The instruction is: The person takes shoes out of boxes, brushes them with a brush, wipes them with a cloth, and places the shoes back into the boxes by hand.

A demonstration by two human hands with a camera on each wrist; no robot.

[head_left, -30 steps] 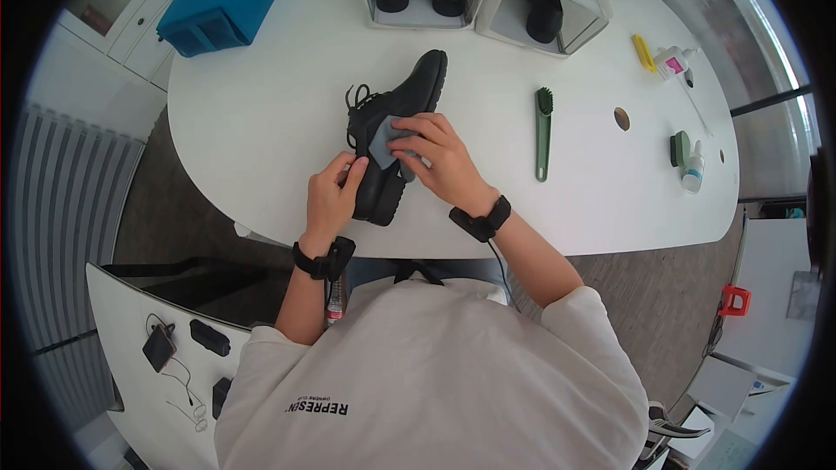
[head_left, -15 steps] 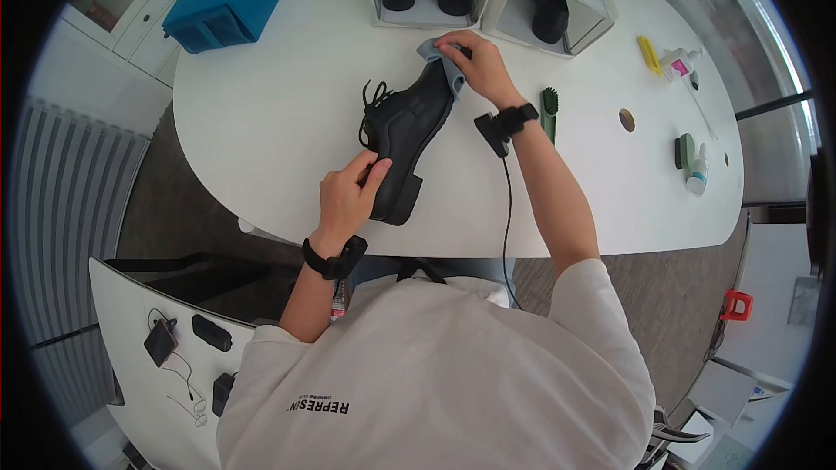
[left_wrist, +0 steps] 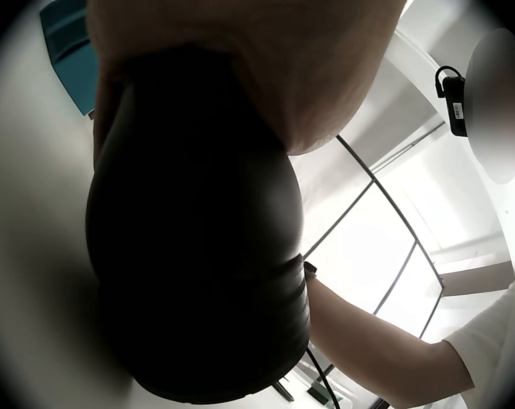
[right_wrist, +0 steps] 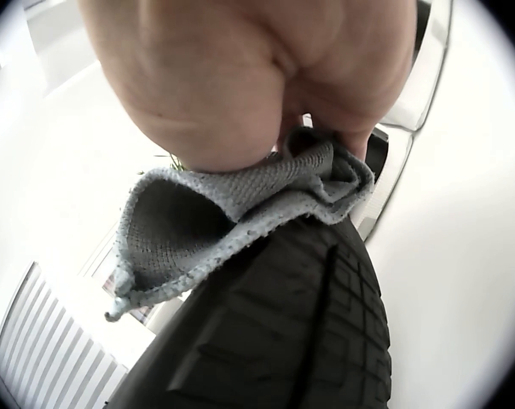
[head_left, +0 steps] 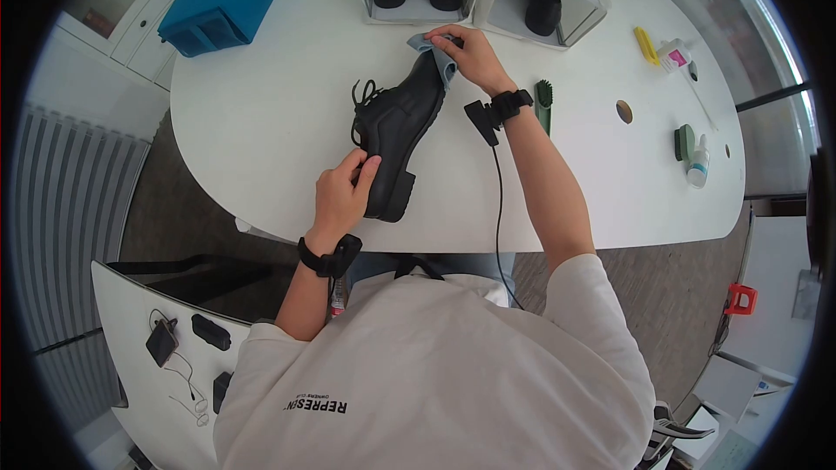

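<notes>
A black lace-up leather shoe (head_left: 402,122) lies on the white table, toe away from me, its sole facing right. My left hand (head_left: 341,196) grips it at the heel opening, thumb on the outside. In the left wrist view the dark heel (left_wrist: 198,264) fills the middle below the palm. At the toe, my right hand (head_left: 475,57) pinches a grey-blue cloth (head_left: 446,68) that wraps over the tip. The right wrist view shows the folded cloth (right_wrist: 266,194) under the fingers, against the treaded sole (right_wrist: 326,315).
Two white shoe boxes (head_left: 479,13) with black shoes inside stand just beyond the right hand. A green brush (head_left: 543,104) lies beside the right wrist. Farther right are bottles (head_left: 698,165), a green-backed brush (head_left: 684,143) and a yellow item (head_left: 645,46). A blue bag (head_left: 228,0) sits back left.
My right hand has carried the cloth from the shoe's middle out to its toe. The left hand keeps its hold at the heel while the shoe has shifted slightly right.
</notes>
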